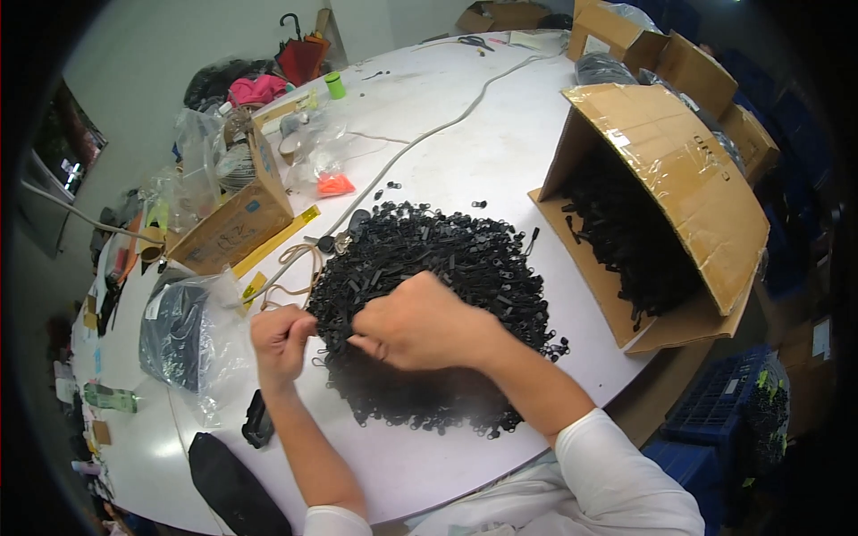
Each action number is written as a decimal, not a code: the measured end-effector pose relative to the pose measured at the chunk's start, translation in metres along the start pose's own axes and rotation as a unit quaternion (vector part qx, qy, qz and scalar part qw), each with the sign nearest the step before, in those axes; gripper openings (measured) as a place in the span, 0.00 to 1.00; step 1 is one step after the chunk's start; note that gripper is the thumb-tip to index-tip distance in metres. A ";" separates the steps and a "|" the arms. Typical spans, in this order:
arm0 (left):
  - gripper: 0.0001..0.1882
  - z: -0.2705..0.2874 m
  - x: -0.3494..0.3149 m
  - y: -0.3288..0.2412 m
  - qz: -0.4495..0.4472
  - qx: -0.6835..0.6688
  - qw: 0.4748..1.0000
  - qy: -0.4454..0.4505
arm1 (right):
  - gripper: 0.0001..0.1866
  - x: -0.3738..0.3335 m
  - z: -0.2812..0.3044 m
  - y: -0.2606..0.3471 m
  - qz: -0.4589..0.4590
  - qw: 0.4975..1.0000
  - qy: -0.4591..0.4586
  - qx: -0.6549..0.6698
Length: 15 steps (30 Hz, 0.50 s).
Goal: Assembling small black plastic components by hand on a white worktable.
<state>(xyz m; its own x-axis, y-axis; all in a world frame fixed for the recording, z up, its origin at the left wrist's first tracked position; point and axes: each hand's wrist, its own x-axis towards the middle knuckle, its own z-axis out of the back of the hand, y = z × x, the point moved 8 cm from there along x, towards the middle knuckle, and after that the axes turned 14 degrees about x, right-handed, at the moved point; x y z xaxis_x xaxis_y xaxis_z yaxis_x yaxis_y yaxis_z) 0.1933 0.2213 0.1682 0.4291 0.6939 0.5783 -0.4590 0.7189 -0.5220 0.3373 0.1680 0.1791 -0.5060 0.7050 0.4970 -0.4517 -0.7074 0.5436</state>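
A broad heap of small black pieces (447, 246), which look like zipper pulls with looped ends, lies on the white table in front of me. My right hand (420, 323) is closed over the heap's near left part, thumb and fingers pinched together. At the heap's left edge, my left hand (282, 341) is closed too, its thumb pressed against the curled fingers. The two hands face each other with a small gap between them. Whatever is in either pinch is too small or hidden to make out.
At right, a cardboard box (679, 188) lies on its side with more black pieces inside. Left are an open carton (237, 228), a clear plastic bag (210, 344), a black pouch (234, 482) and a small black object (257, 420). A grey cable (420, 134) crosses the white table (500, 112).
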 end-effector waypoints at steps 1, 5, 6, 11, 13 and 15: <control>0.16 0.003 0.001 0.003 0.005 0.016 1.000 -0.001 | 0.13 0.002 -0.001 0.003 0.010 1.000 -0.006 0.013; 0.21 0.006 -0.002 0.008 0.026 -0.008 1.000 -0.003 | 0.15 0.003 0.003 0.004 -0.019 0.999 0.016 0.024; 0.21 0.000 -0.002 0.008 0.042 -0.048 0.998 0.000 | 0.14 0.001 0.004 0.000 -0.042 0.998 0.022 0.039; 0.18 -0.024 0.003 0.008 0.168 -0.284 0.943 -0.050 | 0.14 -0.007 0.028 -0.021 -0.076 0.968 0.049 0.234; 0.16 -0.024 0.004 0.012 0.156 -0.313 0.935 -0.062 | 0.16 -0.029 0.057 -0.052 -0.110 0.940 0.040 0.322; 0.10 -0.017 0.002 0.018 0.158 -0.374 0.911 -0.070 | 0.14 -0.061 0.100 -0.089 -0.135 0.910 -0.073 0.385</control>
<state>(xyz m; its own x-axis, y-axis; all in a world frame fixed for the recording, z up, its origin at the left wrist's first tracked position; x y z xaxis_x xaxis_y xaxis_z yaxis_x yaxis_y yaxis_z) 0.1991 0.2363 0.1498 0.2393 0.8971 0.3715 0.1390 0.3470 -0.9275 0.4818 0.1928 0.1685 -0.3255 0.8865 0.3289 0.1325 -0.3016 0.9442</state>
